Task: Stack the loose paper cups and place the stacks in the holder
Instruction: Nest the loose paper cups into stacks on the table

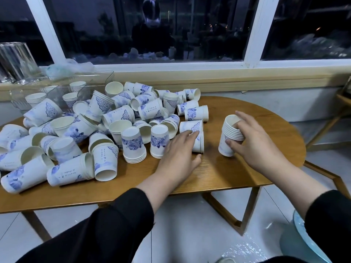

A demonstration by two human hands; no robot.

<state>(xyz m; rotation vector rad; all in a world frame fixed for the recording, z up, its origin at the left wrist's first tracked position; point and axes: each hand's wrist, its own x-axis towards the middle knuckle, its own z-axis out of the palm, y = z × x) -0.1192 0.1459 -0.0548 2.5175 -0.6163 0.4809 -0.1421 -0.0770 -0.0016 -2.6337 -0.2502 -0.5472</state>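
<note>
The right hand (254, 141) grips an upright cup stack (230, 136) on the wooden bench (247, 171). Just left of that stack, the left hand (180, 149) grasps an upside-down cup (198, 143) at the edge of the loose cup pile (95, 126).

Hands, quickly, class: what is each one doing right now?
Left hand: fingers curled over a cup lying on its side, gripping it.
Right hand: holds the upright stack of cups between thumb and fingers.
</note>
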